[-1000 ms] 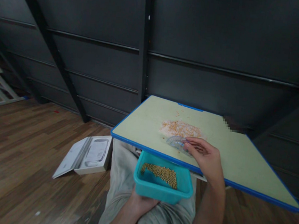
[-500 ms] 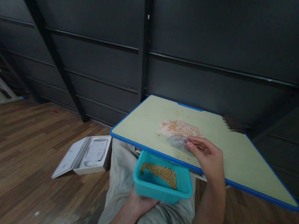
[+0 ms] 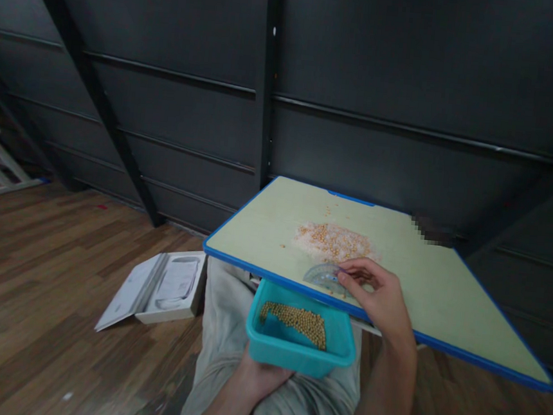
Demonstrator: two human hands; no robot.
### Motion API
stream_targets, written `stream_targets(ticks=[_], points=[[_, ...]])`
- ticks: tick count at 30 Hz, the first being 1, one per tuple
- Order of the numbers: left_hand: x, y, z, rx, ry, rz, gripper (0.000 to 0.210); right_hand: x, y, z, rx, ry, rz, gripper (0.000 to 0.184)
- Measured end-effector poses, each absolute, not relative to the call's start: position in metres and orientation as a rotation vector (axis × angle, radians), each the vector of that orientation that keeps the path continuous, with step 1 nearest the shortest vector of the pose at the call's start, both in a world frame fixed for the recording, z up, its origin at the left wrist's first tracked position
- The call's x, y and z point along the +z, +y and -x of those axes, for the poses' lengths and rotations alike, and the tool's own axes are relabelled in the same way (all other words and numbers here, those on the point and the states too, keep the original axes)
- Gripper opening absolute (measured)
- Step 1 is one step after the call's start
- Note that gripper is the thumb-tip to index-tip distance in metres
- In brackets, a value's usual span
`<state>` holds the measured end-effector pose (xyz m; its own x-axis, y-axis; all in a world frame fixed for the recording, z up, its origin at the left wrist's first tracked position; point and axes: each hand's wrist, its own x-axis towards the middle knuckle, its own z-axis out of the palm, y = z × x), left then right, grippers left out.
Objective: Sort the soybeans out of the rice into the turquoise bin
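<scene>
My right hand (image 3: 376, 292) pinches a clear plastic protractor (image 3: 321, 275) flat on the pale yellow tabletop (image 3: 264, 232), close to its near blue edge. Just beyond the protractor lies a spread heap of soybeans and white rice-like grains (image 3: 334, 240). A few loose beans show beside the protractor and farther back. Below the table edge, over my lap, my left hand (image 3: 259, 375) holds up a teal plastic container (image 3: 287, 360) from underneath; its fingers are mostly hidden by the container. Soybeans (image 3: 300, 321) cover part of the container's bottom.
An open white box (image 3: 172, 295) with its lid folded out rests on the wooden floor (image 3: 72, 267) to the left. A dark panelled wall (image 3: 192, 116) stands behind the table. White metal legs (image 3: 4, 167) show at far left.
My right hand has drawn the protractor slightly toward me, away from the heap and nearer the table's edge. One stray bean has shifted left. The left hand and container stay in place.
</scene>
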<state>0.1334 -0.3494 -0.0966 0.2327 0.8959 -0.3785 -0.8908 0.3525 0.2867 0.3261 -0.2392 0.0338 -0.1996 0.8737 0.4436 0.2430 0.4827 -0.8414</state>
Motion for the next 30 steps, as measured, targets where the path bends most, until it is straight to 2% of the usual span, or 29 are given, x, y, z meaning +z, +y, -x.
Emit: stream_targets(ticks=[9, 20, 30], points=[[-0.095, -0.345, -0.133, 1.191, 0.464, -0.06, 0.062, 0.035, -0.243, -0.326, 0.862, -1.729, 0.956, 0.014], [-0.125, -0.349, -0.126, 1.205, 0.427, -0.064, 0.051, 0.026, -0.231, -0.325, 0.712, -1.539, 0.995, 0.021], [-0.118, -0.352, -0.124, 1.2, 0.465, -0.074, 0.052, 0.025, -0.227, -0.326, 0.657, -1.533, 1.017, 0.022]])
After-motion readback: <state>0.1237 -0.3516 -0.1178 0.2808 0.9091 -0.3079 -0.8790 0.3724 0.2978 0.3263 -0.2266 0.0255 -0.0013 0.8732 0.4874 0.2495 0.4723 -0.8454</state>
